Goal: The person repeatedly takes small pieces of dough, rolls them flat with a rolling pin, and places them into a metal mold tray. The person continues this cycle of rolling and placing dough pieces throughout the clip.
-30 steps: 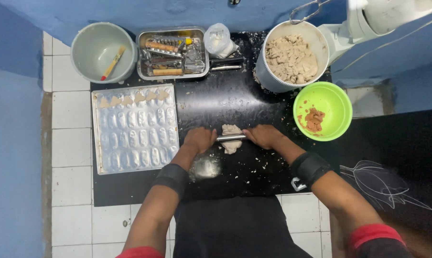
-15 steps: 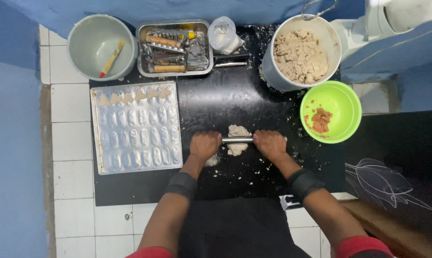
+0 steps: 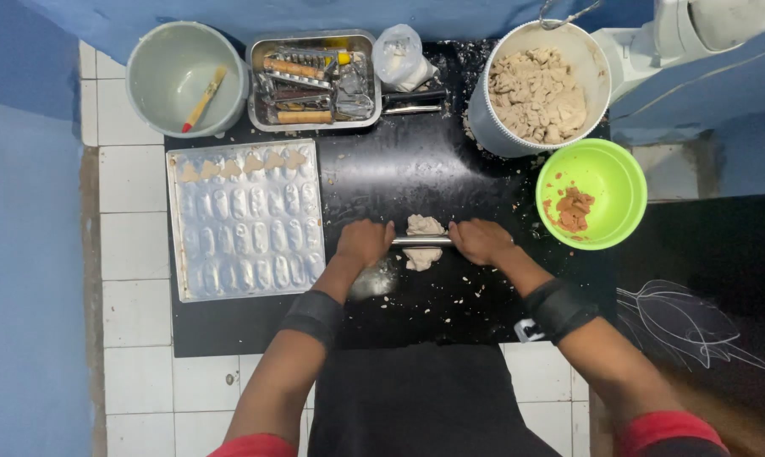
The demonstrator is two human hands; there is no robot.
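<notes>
Rolling step: both my hands on the metal rolling pin (image 3: pixel 422 241), left hand (image 3: pixel 364 243) and right hand (image 3: pixel 481 241) curled shut over its ends, fingers wrapped down. Pin sits across the dough lump (image 3: pixel 422 239), mid black surface (image 3: pixel 416 169), toward its near edge. Dough looks thick and uneven, so I'd judge flattening is only partly done. Next needs even downward pressure along the pin. Mould tray (image 3: pixel 245 220) lies by the left edge.

bright, even overhead light — sharp, soft shadows
</notes>
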